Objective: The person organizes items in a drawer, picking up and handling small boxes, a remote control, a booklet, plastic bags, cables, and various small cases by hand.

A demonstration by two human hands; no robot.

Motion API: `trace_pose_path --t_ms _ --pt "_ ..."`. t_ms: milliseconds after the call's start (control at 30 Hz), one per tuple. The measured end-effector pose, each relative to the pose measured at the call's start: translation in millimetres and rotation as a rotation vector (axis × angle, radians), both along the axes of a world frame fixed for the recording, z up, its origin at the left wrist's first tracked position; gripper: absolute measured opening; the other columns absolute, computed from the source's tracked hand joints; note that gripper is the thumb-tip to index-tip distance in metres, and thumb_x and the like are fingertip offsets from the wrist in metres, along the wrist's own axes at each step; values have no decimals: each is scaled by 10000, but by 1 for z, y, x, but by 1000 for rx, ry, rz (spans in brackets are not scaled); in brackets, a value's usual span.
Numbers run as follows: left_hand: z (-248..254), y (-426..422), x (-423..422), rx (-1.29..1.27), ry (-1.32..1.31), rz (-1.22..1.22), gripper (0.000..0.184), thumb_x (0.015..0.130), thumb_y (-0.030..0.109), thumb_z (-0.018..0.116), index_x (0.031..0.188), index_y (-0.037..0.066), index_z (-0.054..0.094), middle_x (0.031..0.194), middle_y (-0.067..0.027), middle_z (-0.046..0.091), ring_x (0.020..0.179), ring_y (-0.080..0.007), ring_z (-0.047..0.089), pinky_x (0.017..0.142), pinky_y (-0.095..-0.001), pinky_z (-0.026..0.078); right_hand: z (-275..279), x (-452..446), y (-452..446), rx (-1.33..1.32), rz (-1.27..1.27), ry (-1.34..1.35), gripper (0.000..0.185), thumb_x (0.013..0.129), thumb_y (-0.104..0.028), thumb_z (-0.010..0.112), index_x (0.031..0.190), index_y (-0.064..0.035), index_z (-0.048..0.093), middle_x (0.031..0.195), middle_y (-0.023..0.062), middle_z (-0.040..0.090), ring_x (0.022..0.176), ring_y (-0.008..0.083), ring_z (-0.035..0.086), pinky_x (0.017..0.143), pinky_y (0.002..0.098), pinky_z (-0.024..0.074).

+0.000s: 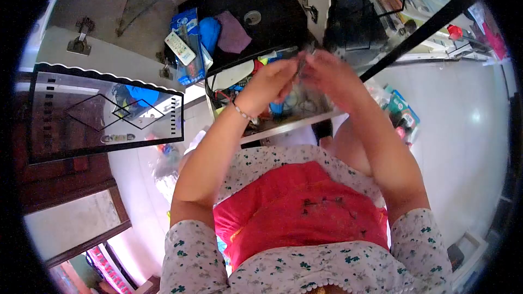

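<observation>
Both hands are raised close together over an open drawer [297,127]. My left hand [272,80], with a beaded bracelet at its wrist, has its fingers curled inward at a small dark thing between the hands that I cannot make out. My right hand [333,79] is smeared by motion, its fingers near the left fingertips; whether it grips anything is unclear. Below them the drawer holds tangled cords and small items, among them a blue object [277,108] partly hidden by the left hand.
Above the drawer, a black shelf [278,8] bears a white remote control [180,48], a blue box [185,20], a blue cloth [209,34] and a purple cloth [233,32]. A glass cabinet door [81,114] stands open at left. Packaged goods [402,110] lie on the floor at right.
</observation>
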State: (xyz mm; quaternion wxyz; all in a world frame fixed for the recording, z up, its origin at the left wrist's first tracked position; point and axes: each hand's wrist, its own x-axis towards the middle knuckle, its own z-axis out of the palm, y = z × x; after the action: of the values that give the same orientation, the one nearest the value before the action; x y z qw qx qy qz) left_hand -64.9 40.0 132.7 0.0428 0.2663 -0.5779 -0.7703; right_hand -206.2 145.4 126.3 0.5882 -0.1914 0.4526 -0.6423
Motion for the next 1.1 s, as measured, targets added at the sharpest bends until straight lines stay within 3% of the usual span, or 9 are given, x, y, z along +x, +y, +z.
trace_pose_path --t_ms 100,167,200,333,567,733,800,900,1100 --pt "19 2 -6 -299 -139 -96 307 887 319 488 962 30 563 658 -16 532 536 -63 439 423 -199 337 6 -1 -1 -26 16 -22 186 868 -249 531 919 -70 535 903 25 585 858 121 554 766 268 440" --pt "3 -5 -14 -995 121 -120 355 883 332 483 950 -3 578 678 -73 568 605 -134 513 534 -269 429 0 -2 -4 -20 -30 71 183 864 -250 538 891 -69 537 882 24 584 834 120 560 746 278 450" --pt "18 -4 -16 -1041 -61 -209 335 881 301 480 952 -10 581 770 -146 599 686 -224 568 652 -325 456 0 -2 -6 -57 -36 90 185 860 -257 543 873 -72 547 867 26 584 820 119 563 729 276 459" --pt "17 -8 -20 -1352 37 -291 297 888 252 414 921 6 577 857 -206 588 780 -360 567 674 -391 461 3 -2 -3 -4 -55 193 205 848 -281 554 846 -76 559 828 18 588 783 117 565 719 261 467" --pt "21 -3 -25 -1685 -172 -385 231 854 181 405 840 -4 542 796 -194 576 758 -365 564 681 -434 460 0 -6 -1 -11 -130 310 210 842 -265 565 867 -57 585 816 34 612 771 133 587 698 261 465" --pt "22 -15 -28 -1651 105 -279 244 866 251 452 855 27 548 745 -144 576 695 -278 586 584 -373 468 -6 -15 -1 -79 -107 311 190 845 -237 559 893 -55 581 836 51 615 811 142 586 748 263 449" --pt "33 -15 -26 -825 -220 -279 278 870 330 488 883 63 562 700 -44 552 644 -140 556 514 -268 427 -6 -17 0 -106 -117 172 170 841 -213 559 909 -58 574 843 43 608 822 144 578 765 267 445" --pt "34 -11 -23 -561 -138 -252 277 859 365 519 908 98 576 679 21 517 628 -51 494 495 -191 362 -9 -19 -2 -191 -107 51 182 843 -186 549 964 -51 557 875 45 594 835 152 569 787 277 447" --pt "33 -6 -26 -518 -73 -190 226 844 324 551 914 110 577 659 16 517 607 -56 479 474 -200 346 -8 -22 0 -281 -115 -40 263 829 -127 566 1067 -25 516 938 70 570 871 166 558 828 290 446"
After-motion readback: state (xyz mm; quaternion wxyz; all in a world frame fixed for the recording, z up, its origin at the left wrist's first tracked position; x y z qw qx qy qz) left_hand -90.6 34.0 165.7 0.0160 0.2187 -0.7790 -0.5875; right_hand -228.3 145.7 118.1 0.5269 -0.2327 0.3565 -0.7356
